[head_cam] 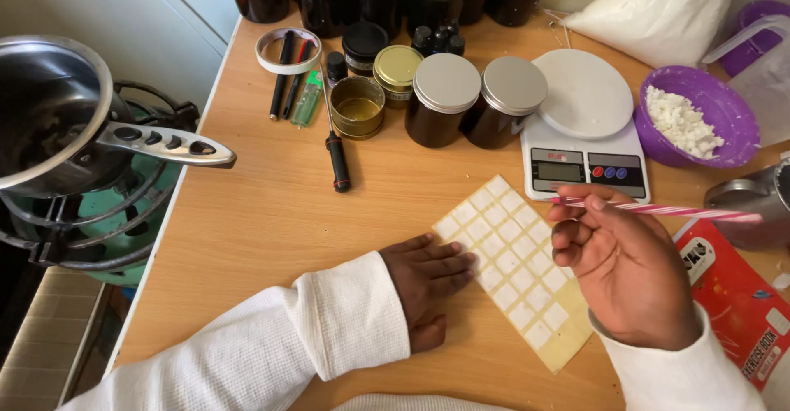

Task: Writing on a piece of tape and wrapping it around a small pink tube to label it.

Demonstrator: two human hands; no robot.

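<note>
Wooden surface (271, 222): left hand (428, 283), fingers flat and spread, holding nothing, presses the near-left edge of a sheet of white square stickers (514, 267); right hand (629, 271) has its grip closed on a red-and-white striped straw (675, 210), held level just above the sheet's far corner. Containers beyond: purple bowl (724, 102) with white chunks (679, 120), two dark lidded jars (477, 98), small open tin (357, 106) with yellowish contents, gold-lidded tin (397, 67), beside a digital scale (586, 143).
</note>
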